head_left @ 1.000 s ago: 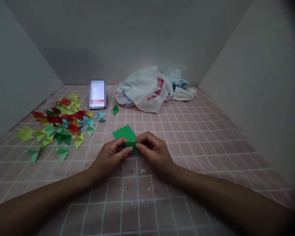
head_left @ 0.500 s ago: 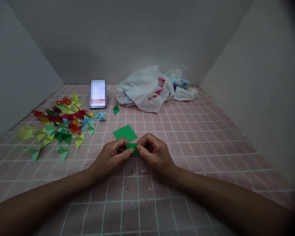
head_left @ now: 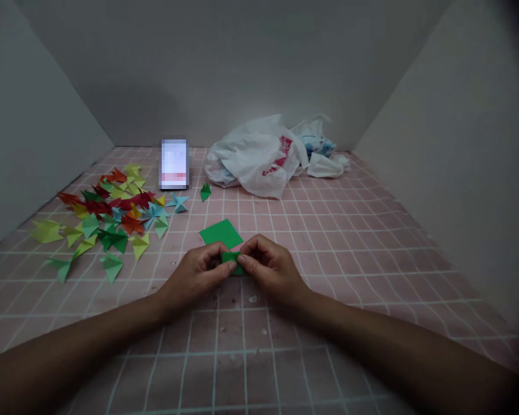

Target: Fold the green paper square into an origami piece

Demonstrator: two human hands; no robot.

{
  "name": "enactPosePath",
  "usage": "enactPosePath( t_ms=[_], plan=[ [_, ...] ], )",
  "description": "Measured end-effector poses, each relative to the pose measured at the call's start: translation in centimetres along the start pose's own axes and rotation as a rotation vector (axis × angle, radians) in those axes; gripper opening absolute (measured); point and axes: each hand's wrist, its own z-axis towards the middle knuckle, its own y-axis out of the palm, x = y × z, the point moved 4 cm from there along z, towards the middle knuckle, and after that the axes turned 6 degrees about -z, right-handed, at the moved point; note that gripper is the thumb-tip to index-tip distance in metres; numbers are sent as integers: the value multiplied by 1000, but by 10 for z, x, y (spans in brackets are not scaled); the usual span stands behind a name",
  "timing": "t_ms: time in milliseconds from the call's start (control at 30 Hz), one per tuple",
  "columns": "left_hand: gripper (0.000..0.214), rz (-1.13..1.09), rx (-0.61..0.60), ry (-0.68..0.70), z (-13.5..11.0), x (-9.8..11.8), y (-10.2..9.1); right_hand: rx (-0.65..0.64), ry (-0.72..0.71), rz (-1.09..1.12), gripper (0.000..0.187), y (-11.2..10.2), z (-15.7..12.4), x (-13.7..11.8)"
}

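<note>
Between my two hands is a small folded piece of green paper (head_left: 230, 256), raised a little over the checked surface. My left hand (head_left: 203, 270) pinches its left side between thumb and fingers. On the right side my right hand (head_left: 271, 266) grips it the same way, its thumb almost meeting the left thumb. My fingers cover much of the paper, so its exact fold is hidden. Just behind lies a flat green paper square (head_left: 221, 232), with a bit of pink showing at its near edge. A small green folded paper (head_left: 205, 192) sits farther back.
Many-coloured folded paper figures (head_left: 112, 213) are heaped at the left. A lit phone (head_left: 175, 164) stands upright behind them. White plastic bags (head_left: 255, 155) rest against the back wall. Pale walls (head_left: 450, 127) enclose the pink checked cloth (head_left: 328, 248) on three sides.
My right thumb has slid slightly left along the green paper, closer to my left thumb. Both hands keep hold of it. The whole view has shifted very slightly.
</note>
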Motion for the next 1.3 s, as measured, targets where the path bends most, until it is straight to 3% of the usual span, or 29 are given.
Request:
enactPosePath(
  t_ms=[267, 667, 933, 1300],
  plan=[
    [22, -1, -2, 27, 2, -2, 0, -21, -23, 8, 12, 0, -1, -2],
    [31, -73, 121, -52, -5, 4, -1, -42, -21, -43, 11, 1, -4, -1],
    [27, -153, 172, -9, -3, -1, -5, -76, 111, 219, 19, 8, 1, 6],
    [21, -325, 174, -30, 1, -3, -3, -36, 113, 263, 14, 6, 3, 6]
  ],
)
